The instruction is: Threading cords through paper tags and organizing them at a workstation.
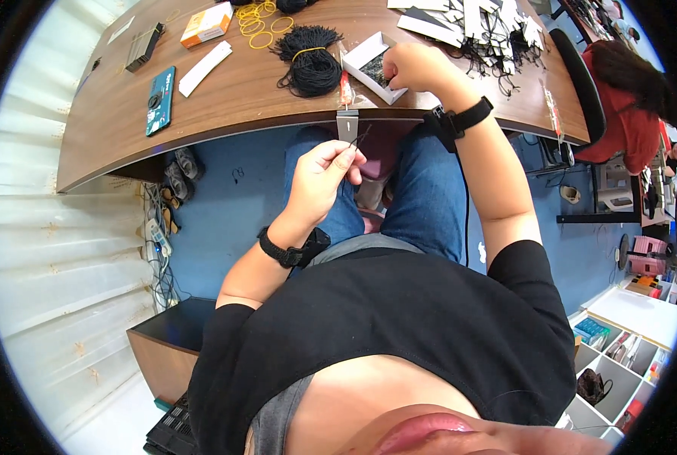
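My left hand is in front of the table edge, thumb and fingers pinched on a hang tag. The grey tag stands up from the fingertips, with thin black string beside it. My right hand reaches into a small white open box holding small dark pieces, too fine to name. Its fingers are curled closed, and whatever they grip is hidden. Left of the box lies a bundle of black cords tied with a yellow band.
White and black tags with black strings pile up at the back right. Yellow rubber bands, an orange-white box, a white strip, a teal package and a grey stack lie leftward. A person in red sits at right.
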Demonstrator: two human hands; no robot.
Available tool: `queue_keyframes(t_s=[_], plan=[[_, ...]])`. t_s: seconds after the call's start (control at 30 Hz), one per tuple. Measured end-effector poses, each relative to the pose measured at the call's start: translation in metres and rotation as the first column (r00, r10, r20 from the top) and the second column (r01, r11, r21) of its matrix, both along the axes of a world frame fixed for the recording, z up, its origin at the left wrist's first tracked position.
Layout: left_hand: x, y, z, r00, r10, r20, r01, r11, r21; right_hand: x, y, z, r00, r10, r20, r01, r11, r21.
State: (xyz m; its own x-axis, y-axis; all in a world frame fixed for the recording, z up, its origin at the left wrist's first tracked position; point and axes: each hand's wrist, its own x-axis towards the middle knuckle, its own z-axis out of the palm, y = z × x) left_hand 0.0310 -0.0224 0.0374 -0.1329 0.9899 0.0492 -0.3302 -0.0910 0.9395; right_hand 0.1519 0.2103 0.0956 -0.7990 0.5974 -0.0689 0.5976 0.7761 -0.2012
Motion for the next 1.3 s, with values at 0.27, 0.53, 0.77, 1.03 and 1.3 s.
queue_keyframes(t_s=[0.27, 0.53, 0.77, 1.03, 1.3], plan=[[0.007, -0.002, 0.010, 0.979, 0.055, 0.194, -0.036, 0.994, -0.102, -0.007, 0.014, -0.024, 0.997, 0.033, -0.062, -0.032, 0.999, 0.023], [0.010, -0.007, 0.012, 0.988, 0.065, 0.138, -0.047, 0.991, -0.123, -0.006, 0.004, -0.021, 0.994, -0.005, -0.113, 0.010, 0.999, 0.042], [0.010, -0.007, 0.017, 0.984, 0.098, 0.146, -0.084, 0.991, -0.100, -0.005, -0.006, -0.029, 0.929, -0.037, -0.367, 0.113, 0.976, 0.187], [0.009, -0.010, 0.014, 0.977, 0.201, -0.072, -0.205, 0.977, -0.050, 0.014, -0.078, -0.002, 0.563, -0.352, -0.748, -0.095, 0.872, -0.481], [0.005, -0.014, 0.016, 0.807, 0.407, -0.427, -0.241, 0.888, 0.391, 0.032, -0.126, 0.007, 0.645, -0.567, -0.513, -0.461, 0.246, -0.852]])
